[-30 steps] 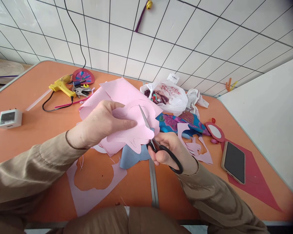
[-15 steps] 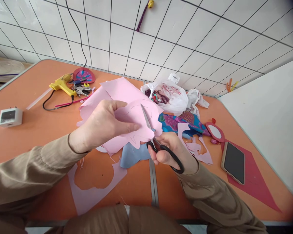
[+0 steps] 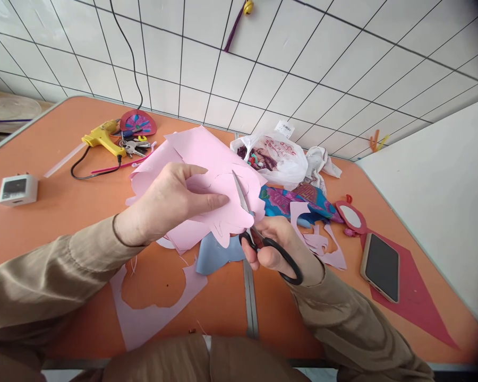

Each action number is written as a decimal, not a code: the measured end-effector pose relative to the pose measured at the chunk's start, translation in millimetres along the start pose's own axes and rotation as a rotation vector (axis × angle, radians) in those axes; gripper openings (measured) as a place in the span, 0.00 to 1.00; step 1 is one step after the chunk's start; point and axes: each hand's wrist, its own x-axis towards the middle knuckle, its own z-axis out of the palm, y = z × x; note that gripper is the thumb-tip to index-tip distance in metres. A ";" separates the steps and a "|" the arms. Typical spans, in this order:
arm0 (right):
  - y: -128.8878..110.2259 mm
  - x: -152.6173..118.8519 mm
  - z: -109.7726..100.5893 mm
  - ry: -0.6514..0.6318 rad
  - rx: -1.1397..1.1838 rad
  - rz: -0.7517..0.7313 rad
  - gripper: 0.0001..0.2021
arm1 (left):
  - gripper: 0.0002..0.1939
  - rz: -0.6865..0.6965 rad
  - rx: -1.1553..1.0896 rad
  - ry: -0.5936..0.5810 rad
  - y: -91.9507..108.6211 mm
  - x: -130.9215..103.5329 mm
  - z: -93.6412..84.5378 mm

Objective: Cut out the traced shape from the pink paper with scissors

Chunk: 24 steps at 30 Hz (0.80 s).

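Note:
Between thumb and fingers, my left hand (image 3: 177, 199) pinches a pink sheet (image 3: 213, 204) with curved lines drawn on it; whether it is felt or paper I cannot tell. My right hand (image 3: 281, 246) is closed round the black handles of a pair of scissors (image 3: 242, 193). One blade lies over the pink sheet near its right edge, pointing up and away. Larger pink material (image 3: 195, 143) lies behind the held piece. Below it rests a light blue piece (image 3: 219, 254), and nearer me a pink offcut (image 3: 151, 318) with a rounded hole.
A yellow glue gun (image 3: 102, 139), keys (image 3: 134, 146) and a white charger (image 3: 18, 189) lie on the left. A white plastic bag (image 3: 289, 162) and patterned blue cloth (image 3: 298, 201) sit behind. Pink scraps (image 3: 330, 252) and a phone (image 3: 381, 265) on red material (image 3: 426, 307) lie right.
The held pink sheet has shifted slightly, its lower lobe now a little lower and further right. Both hands keep nearly the same place and grip.

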 end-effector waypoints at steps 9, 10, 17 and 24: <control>4.3 0.2 -0.3 -0.002 -0.003 -0.074 0.30 | 0.14 -0.077 -0.047 -0.055 -1.3 -0.6 1.1; 3.9 1.0 -0.1 0.003 -0.006 -0.087 0.30 | 0.15 -0.082 -0.049 -0.056 -1.1 -0.5 1.3; 4.3 4.3 0.8 0.020 0.006 -0.141 0.29 | 0.15 -0.134 -0.115 -0.096 -0.7 -0.1 1.2; 8.7 1.8 1.7 0.079 0.046 -0.075 0.32 | 0.14 -0.143 -0.116 -0.120 -2.1 0.4 -0.8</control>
